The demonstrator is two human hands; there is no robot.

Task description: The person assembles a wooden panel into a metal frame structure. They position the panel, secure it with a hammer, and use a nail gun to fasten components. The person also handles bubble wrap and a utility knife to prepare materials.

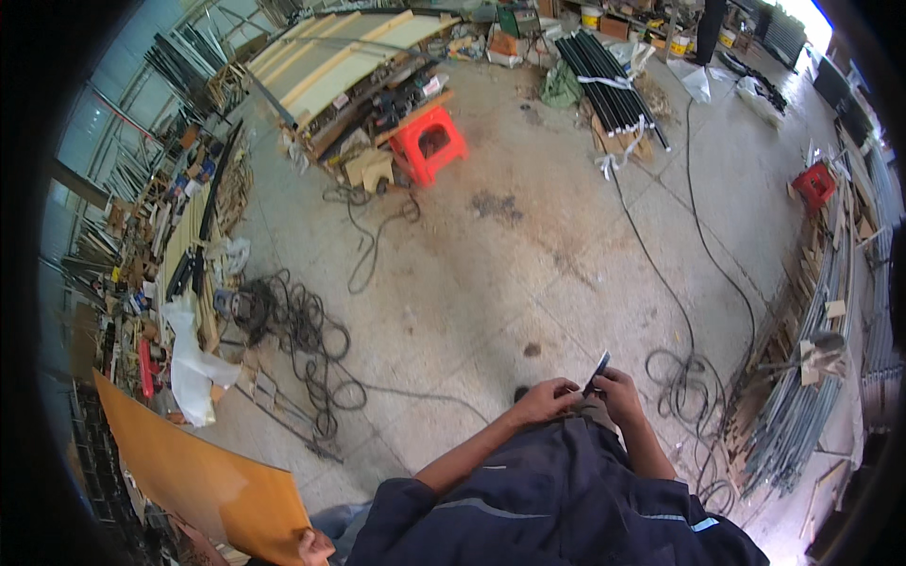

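I read the right hand (619, 394) as closed around a slim dark tool (596, 373), presumably low on its length so that the pale tip projects clear beyond the fingers. The left hand (549, 400) sits just beside that tool with its fingers curled nearly together; I cannot tell whether they grip anything. Well to the left of those fingers, a co-worker's hand (315, 547) holds an orange board (203, 476) at its edge, probably to steady it.

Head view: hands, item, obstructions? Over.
Right hand holds slim dark object. Left hand close beside it. Tangled cable on floor, ahead left.
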